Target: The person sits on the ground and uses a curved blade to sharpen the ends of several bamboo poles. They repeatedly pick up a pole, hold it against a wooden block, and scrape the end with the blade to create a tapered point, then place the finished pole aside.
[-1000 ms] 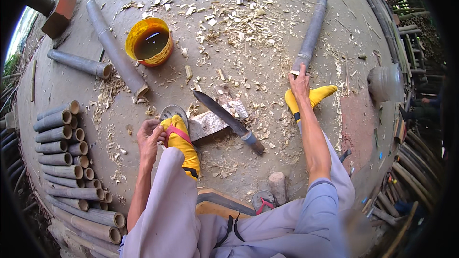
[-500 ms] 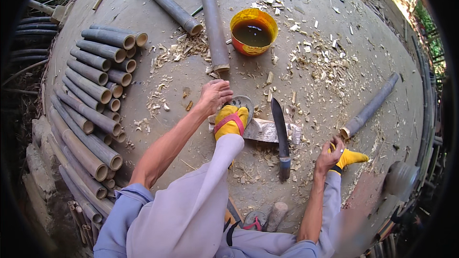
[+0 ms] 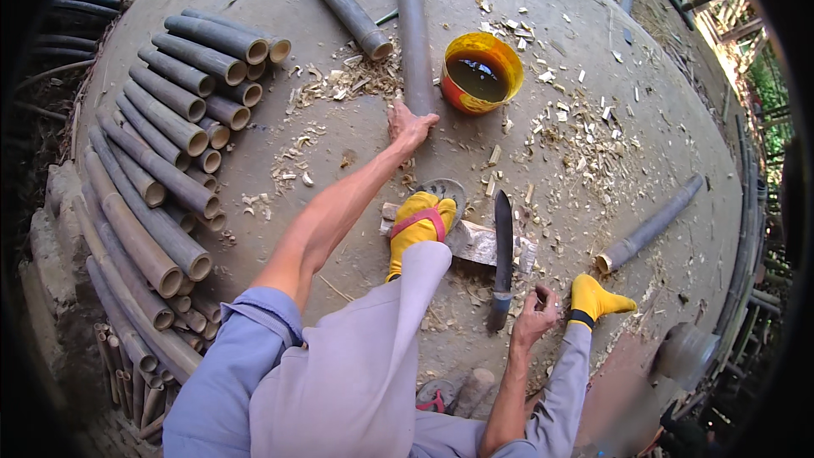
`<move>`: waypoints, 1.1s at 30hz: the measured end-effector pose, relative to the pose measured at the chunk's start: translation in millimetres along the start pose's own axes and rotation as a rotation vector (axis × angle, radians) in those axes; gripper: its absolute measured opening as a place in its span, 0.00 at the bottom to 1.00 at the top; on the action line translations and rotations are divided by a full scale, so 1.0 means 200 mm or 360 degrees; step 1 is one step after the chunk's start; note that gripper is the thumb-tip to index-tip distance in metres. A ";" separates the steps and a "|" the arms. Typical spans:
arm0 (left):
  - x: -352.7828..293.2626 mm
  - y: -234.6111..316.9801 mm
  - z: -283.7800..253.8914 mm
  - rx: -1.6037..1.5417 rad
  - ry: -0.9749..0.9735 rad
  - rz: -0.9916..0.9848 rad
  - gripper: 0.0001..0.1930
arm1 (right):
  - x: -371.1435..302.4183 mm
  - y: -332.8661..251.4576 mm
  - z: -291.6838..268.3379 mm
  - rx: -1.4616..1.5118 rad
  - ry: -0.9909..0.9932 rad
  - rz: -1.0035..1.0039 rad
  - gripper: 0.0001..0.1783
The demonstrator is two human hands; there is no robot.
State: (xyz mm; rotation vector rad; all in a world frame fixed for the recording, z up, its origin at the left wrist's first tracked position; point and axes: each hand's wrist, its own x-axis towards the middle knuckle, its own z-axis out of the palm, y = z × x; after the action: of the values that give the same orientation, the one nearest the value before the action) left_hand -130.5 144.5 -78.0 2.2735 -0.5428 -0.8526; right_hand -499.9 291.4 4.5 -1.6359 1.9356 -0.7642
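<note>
My left hand [image 3: 412, 127] is closed over the near end of a long grey bamboo pole [image 3: 414, 42], hiding its cut end. My right hand [image 3: 538, 314] hovers just right of the machete's handle, fingers loosely curled with a gap between thumb and fingertips and nothing visible in them. The machete [image 3: 503, 242] has a dark blade and points away from me, leaning across a pale chopped wood block [image 3: 479, 243]. My left foot [image 3: 417, 225], in a yellow sock and a sandal with a pink strap, rests by the block's left end.
A stack of cut bamboo tubes [image 3: 170, 174] lies at left. Beyond my left hand stands a yellow and red bucket [image 3: 482, 75] of dark liquid. Wood chips [image 3: 585, 140] litter the ground. One bamboo piece [image 3: 653, 225] lies at right, another [image 3: 339, 4] at the far left.
My left hand has reached forward from above my foot to the bamboo pole's end and taken hold. My right hand has moved left, away from my right foot toward the machete's handle.
</note>
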 end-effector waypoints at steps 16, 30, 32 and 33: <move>0.04 -0.08 -0.13 -0.1529 -0.0691 -0.0527 0.21 | 0.00 -0.30 0.12 0.0570 -0.0306 0.0044 0.08; 0.07 -0.16 -0.17 -0.0776 -0.0082 -0.0058 0.30 | -0.07 -0.30 0.18 0.0451 -0.0505 -0.0012 0.08; 0.08 -0.13 -0.15 -0.0734 0.0016 0.0139 0.28 | -0.07 -0.33 0.16 0.0484 -0.0512 -0.0002 0.08; 0.08 -0.12 -0.16 -0.0708 0.0082 0.0233 0.28 | -0.06 -0.41 0.12 0.0580 -0.0445 -0.0055 0.10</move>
State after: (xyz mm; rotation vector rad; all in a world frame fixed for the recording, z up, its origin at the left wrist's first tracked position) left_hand -92.4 165.6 -82.2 1.8226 -0.4386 -0.7532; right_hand -423.2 290.6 44.2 -1.4657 1.4792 -0.7990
